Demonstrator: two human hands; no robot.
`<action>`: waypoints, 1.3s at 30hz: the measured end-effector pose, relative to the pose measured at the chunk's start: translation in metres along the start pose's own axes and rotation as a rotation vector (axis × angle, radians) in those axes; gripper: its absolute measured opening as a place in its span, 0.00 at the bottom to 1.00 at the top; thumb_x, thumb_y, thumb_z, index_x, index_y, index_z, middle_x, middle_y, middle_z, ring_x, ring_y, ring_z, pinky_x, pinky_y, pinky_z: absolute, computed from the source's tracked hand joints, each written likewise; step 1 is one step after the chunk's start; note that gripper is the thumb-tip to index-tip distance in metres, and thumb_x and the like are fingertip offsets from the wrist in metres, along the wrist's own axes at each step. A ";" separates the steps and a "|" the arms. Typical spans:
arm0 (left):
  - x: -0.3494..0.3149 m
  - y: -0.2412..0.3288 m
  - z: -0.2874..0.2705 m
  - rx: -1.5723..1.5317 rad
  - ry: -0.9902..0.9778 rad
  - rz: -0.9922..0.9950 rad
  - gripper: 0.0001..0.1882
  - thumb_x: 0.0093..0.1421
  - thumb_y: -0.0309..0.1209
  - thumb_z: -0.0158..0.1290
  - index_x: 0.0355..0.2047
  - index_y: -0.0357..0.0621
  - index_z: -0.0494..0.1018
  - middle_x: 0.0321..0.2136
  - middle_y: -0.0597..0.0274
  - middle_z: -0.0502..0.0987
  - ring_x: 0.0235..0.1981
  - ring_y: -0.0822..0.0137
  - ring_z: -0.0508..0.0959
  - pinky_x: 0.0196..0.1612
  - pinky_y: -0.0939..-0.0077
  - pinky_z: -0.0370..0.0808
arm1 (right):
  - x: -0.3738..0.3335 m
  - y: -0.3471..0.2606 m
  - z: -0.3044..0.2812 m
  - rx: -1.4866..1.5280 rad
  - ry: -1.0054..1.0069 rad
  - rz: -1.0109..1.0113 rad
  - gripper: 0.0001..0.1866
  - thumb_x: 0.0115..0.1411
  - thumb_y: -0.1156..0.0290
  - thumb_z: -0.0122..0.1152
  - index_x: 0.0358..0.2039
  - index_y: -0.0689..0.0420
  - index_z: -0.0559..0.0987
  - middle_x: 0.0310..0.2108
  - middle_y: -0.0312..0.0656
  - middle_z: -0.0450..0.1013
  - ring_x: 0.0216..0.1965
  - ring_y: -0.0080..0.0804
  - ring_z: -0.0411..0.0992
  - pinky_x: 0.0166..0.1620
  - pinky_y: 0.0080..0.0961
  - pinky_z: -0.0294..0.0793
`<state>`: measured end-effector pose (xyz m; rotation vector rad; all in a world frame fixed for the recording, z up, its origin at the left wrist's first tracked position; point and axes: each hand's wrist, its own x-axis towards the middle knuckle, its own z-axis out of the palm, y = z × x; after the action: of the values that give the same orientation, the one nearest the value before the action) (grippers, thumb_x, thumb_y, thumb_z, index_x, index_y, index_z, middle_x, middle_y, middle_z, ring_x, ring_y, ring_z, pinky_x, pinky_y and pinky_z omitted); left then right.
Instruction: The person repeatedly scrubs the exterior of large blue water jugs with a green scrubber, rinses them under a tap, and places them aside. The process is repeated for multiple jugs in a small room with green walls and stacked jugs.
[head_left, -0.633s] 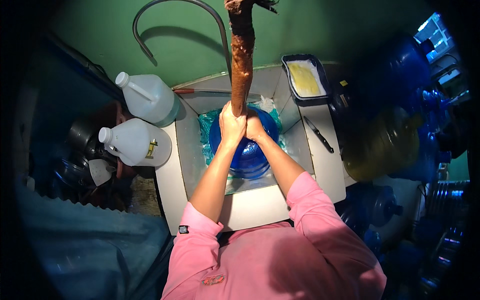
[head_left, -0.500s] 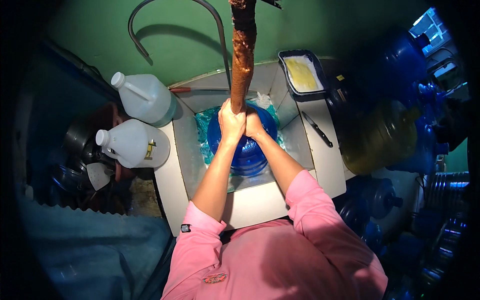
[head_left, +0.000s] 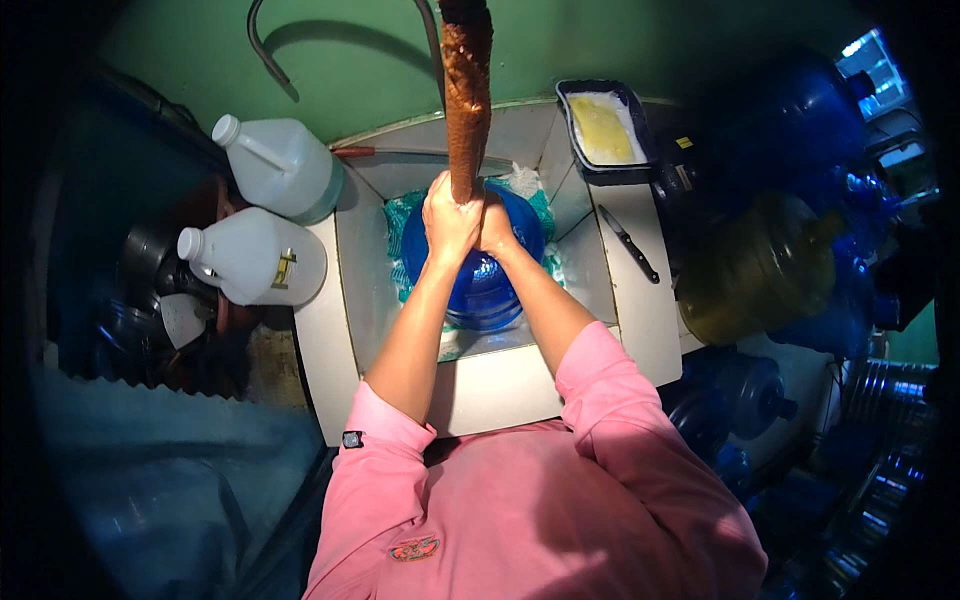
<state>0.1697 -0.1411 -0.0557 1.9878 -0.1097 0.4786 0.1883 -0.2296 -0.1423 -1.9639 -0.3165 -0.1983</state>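
Observation:
A large blue water jug [head_left: 487,300] stands in a tiled basin [head_left: 585,280], on a wet green mesh cloth [head_left: 400,225]. Above the jug, a rough brown stick [head_left: 466,110] rises from between my hands toward the top of the view. My left hand [head_left: 452,225] is closed round the lower end of the stick. Pressed beside it, my right hand [head_left: 494,228] is closed too, its fingers partly hidden behind the left hand and stick. The jug's mouth and whatever lies under my hands are hidden.
Two whitish plastic jugs [head_left: 265,255] stand on the left ledge. On the right ledge lies a black-handled knife [head_left: 630,245], below a dark tray [head_left: 608,130] holding a yellow sponge-like slab. More water jugs [head_left: 755,265] crowd the right. A curved metal pipe [head_left: 435,45] hangs over the back.
The whole scene has shifted slightly left and up in the view. Both hands keep their hold at the stick over the blue jug, with little visible movement against it.

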 end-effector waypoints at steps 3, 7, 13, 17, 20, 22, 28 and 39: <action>-0.001 0.003 0.001 0.011 0.016 0.005 0.10 0.56 0.31 0.57 0.32 0.35 0.74 0.30 0.47 0.76 0.36 0.43 0.78 0.41 0.56 0.74 | 0.001 -0.001 -0.001 0.036 0.001 -0.023 0.17 0.54 0.61 0.65 0.40 0.59 0.77 0.37 0.55 0.79 0.42 0.56 0.78 0.42 0.43 0.77; -0.002 0.004 0.003 0.014 0.023 -0.014 0.09 0.55 0.30 0.57 0.32 0.36 0.74 0.30 0.47 0.76 0.36 0.43 0.77 0.41 0.56 0.74 | 0.001 0.000 -0.002 0.052 -0.010 -0.003 0.18 0.55 0.61 0.65 0.41 0.59 0.77 0.39 0.54 0.79 0.42 0.56 0.77 0.43 0.42 0.77; -0.003 0.001 0.006 0.013 0.051 0.018 0.08 0.53 0.28 0.56 0.32 0.36 0.74 0.30 0.47 0.76 0.36 0.43 0.77 0.41 0.56 0.74 | 0.001 0.002 -0.003 0.087 0.032 -0.034 0.16 0.52 0.64 0.68 0.36 0.61 0.77 0.35 0.52 0.80 0.39 0.47 0.80 0.40 0.37 0.76; -0.003 0.002 0.007 0.021 0.057 0.025 0.08 0.53 0.28 0.56 0.32 0.36 0.74 0.31 0.47 0.77 0.37 0.43 0.77 0.42 0.56 0.74 | 0.002 0.002 -0.003 0.089 0.038 -0.040 0.16 0.52 0.64 0.69 0.36 0.61 0.78 0.35 0.52 0.80 0.39 0.48 0.80 0.40 0.37 0.76; -0.003 0.003 0.008 0.030 0.056 0.018 0.09 0.53 0.28 0.56 0.32 0.36 0.74 0.31 0.47 0.77 0.37 0.43 0.77 0.42 0.56 0.74 | 0.003 0.002 -0.005 0.075 0.041 -0.059 0.16 0.52 0.64 0.69 0.36 0.61 0.78 0.35 0.52 0.80 0.39 0.49 0.79 0.41 0.38 0.76; -0.003 0.003 0.008 0.030 0.059 0.023 0.09 0.53 0.28 0.56 0.32 0.36 0.74 0.31 0.47 0.77 0.37 0.43 0.77 0.42 0.56 0.74 | 0.003 0.003 -0.005 0.073 0.037 -0.054 0.16 0.52 0.63 0.69 0.37 0.60 0.78 0.36 0.52 0.80 0.40 0.50 0.79 0.42 0.38 0.76; -0.003 0.000 0.011 0.032 0.077 0.036 0.08 0.53 0.28 0.56 0.33 0.37 0.74 0.30 0.47 0.77 0.36 0.43 0.77 0.42 0.56 0.74 | 0.003 0.005 -0.007 0.119 0.024 -0.033 0.16 0.52 0.63 0.69 0.37 0.60 0.78 0.37 0.52 0.80 0.41 0.49 0.79 0.43 0.38 0.76; -0.002 -0.005 0.016 0.009 0.086 0.040 0.09 0.52 0.27 0.56 0.32 0.36 0.74 0.30 0.48 0.76 0.36 0.43 0.77 0.41 0.56 0.74 | 0.004 0.006 -0.011 0.104 -0.012 -0.042 0.17 0.52 0.63 0.69 0.37 0.60 0.78 0.36 0.52 0.80 0.40 0.49 0.79 0.43 0.37 0.76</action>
<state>0.1734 -0.1528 -0.0669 1.9737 -0.0936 0.5901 0.1941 -0.2415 -0.1424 -1.8570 -0.3686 -0.1932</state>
